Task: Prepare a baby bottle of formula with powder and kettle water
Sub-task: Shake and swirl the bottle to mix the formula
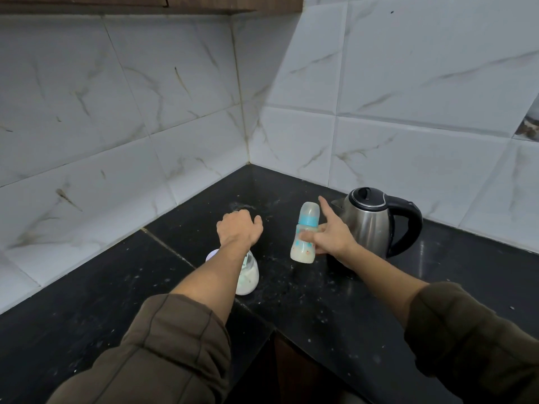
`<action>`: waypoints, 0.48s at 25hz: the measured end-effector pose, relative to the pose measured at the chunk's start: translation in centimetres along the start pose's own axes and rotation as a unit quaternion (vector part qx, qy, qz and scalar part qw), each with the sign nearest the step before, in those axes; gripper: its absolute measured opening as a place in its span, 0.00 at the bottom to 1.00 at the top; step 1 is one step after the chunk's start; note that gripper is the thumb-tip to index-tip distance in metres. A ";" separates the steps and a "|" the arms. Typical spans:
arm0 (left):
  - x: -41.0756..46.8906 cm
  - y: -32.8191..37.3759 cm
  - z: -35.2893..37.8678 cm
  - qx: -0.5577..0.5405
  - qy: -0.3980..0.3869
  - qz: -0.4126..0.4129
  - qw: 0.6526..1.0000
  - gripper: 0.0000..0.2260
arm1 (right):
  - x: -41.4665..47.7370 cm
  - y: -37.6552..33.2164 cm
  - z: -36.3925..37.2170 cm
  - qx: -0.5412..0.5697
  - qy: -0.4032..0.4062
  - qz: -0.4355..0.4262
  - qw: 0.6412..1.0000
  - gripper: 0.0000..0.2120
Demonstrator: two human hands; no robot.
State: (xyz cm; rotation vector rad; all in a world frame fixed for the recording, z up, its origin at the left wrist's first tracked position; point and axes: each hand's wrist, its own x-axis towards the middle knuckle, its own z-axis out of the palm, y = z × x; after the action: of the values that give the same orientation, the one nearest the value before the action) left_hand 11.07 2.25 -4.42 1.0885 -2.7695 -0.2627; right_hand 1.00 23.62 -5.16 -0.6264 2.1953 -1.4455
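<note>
My right hand (331, 236) grips a baby bottle (304, 233) with a blue collar, a clear cap and milky liquid in its lower part; the bottle tilts slightly, its base just above or on the black counter (320, 310), and my index finger points up. My left hand (237, 228) hovers over the counter in a loose fist, and whether it holds anything is hidden. A glass jar of white powder (248, 277) stands under my left forearm, with a pale lid (212, 255) beside it. A steel kettle (370, 223) with a black handle stands just behind my right hand.
The counter runs into a corner of white marble-look wall tiles (175, 126). Powder specks are scattered over the dark surface. The counter's inner edge drops away near the bottom centre, above a brown cabinet front (291, 374).
</note>
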 end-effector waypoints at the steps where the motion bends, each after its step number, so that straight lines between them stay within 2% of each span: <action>1: 0.0 0.0 0.2 0.001 -0.002 0.002 1.000 0.21 | 0.1 0.5 0.3 -0.081 0.016 -0.027 0.996 0.50; 3: 0.0 0.0 0.5 0.004 -0.007 0.007 1.000 0.21 | 0.2 1.3 0.9 -0.161 0.032 -0.048 0.985 0.42; 5: 0.2 -0.4 0.8 0.007 -0.013 0.003 1.000 0.20 | 0.5 1.8 1.6 -0.170 0.036 -0.032 0.984 0.36; 12: 0.7 -2.0 1.4 0.012 -0.015 -0.009 1.000 0.20 | 1.5 4.2 3.8 -0.237 0.021 -0.012 0.971 0.33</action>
State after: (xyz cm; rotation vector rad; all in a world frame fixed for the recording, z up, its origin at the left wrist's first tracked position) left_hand 11.61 0.44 -6.17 1.1256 -2.7975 -0.2507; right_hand 1.48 21.43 -10.62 -0.7813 2.5942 -0.9456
